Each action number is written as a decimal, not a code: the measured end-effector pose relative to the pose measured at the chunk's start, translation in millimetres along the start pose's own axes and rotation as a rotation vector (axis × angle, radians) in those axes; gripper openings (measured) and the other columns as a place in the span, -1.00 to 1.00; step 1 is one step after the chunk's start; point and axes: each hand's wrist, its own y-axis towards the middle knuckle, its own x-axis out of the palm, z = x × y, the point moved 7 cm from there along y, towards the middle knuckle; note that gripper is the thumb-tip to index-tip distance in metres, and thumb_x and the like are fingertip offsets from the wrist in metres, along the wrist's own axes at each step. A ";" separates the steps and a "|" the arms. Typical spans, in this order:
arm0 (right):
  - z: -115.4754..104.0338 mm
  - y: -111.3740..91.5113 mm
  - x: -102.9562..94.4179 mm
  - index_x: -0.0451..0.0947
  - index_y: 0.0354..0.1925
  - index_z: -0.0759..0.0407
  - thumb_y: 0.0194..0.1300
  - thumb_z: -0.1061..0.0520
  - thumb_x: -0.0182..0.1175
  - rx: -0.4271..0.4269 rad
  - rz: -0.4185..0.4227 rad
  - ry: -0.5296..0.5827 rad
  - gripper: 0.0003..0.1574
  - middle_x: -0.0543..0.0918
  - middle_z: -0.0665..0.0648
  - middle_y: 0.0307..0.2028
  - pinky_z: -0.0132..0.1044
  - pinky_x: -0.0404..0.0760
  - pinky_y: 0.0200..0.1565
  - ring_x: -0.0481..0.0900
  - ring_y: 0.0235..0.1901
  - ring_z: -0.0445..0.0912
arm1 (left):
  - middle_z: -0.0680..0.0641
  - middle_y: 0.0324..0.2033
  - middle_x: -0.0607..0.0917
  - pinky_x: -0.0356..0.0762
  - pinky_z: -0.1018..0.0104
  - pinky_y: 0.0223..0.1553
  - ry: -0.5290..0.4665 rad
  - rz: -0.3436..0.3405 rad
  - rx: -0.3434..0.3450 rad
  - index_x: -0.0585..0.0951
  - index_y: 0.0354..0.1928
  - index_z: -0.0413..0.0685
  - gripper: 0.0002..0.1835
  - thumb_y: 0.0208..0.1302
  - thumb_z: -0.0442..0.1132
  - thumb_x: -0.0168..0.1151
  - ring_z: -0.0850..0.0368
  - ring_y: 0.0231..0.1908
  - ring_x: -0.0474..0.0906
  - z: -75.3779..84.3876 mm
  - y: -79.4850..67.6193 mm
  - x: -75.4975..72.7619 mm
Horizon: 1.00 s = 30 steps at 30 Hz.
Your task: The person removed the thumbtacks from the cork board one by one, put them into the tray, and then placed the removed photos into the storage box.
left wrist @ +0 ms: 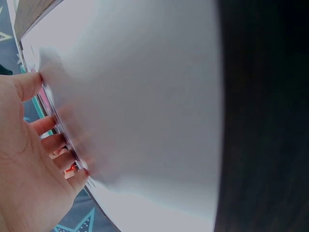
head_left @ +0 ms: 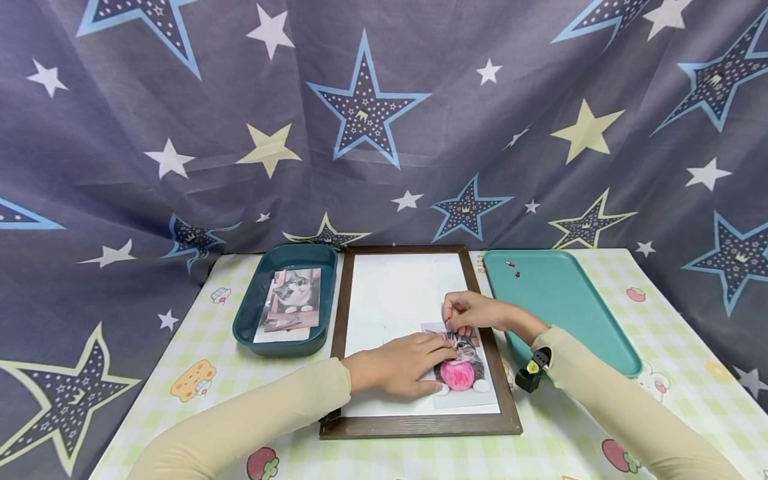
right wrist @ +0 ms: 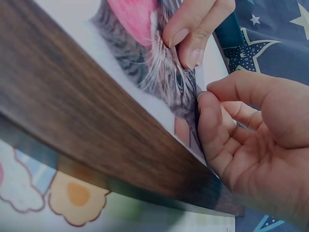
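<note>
A cat photo with a pink ball (head_left: pixel 459 376) lies at the lower right of a white board (head_left: pixel 399 287) with a brown wooden frame. My left hand (head_left: pixel 407 365) rests on the photo, its extended fingers pressing it against the board. At the photo's top edge, my right hand (head_left: pixel 477 312) pinches a small thing between thumb and fingertips. A bit of red, seemingly a push pin (left wrist: pixel 71 170), shows there in the left wrist view; the fingers mostly hide it. In the right wrist view both hands' fingertips are close together over the cat's face (right wrist: pixel 179 82).
Left of the board stands a dark teal bin (head_left: pixel 243 327) holding another cat photo (head_left: pixel 294 300) above other sheets. On the right, a green tray (head_left: pixel 564 307) carries a few small red push pins (head_left: pixel 518 274). A checked cloth (head_left: pixel 198 333) covers the table; a starry curtain (head_left: pixel 360 200) hangs behind.
</note>
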 end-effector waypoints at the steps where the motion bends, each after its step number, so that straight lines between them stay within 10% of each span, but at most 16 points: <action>1: -0.2 -0.1 0.0 0.43 -0.18 0.40 0.33 0.35 0.17 -0.002 -0.001 0.001 -0.86 0.53 0.07 -0.46 -0.36 0.57 -0.39 0.48 -0.47 -0.10 | 0.02 0.50 0.30 0.00 0.26 0.59 0.001 0.001 0.001 0.23 0.56 0.04 -0.34 0.55 0.13 -0.03 0.11 0.54 0.15 0.0 0.0 -0.1; 30: 8.3 -0.1 -2.2 0.43 -0.26 0.32 0.32 0.33 0.20 0.020 0.020 0.063 -0.89 0.57 0.08 -0.42 -0.36 0.62 -0.35 0.55 -0.42 -0.11 | 0.01 0.51 0.30 -0.01 0.26 0.60 -0.004 0.000 -0.005 0.24 0.55 0.03 -0.34 0.54 0.12 -0.02 0.09 0.54 0.16 1.5 -0.7 -0.6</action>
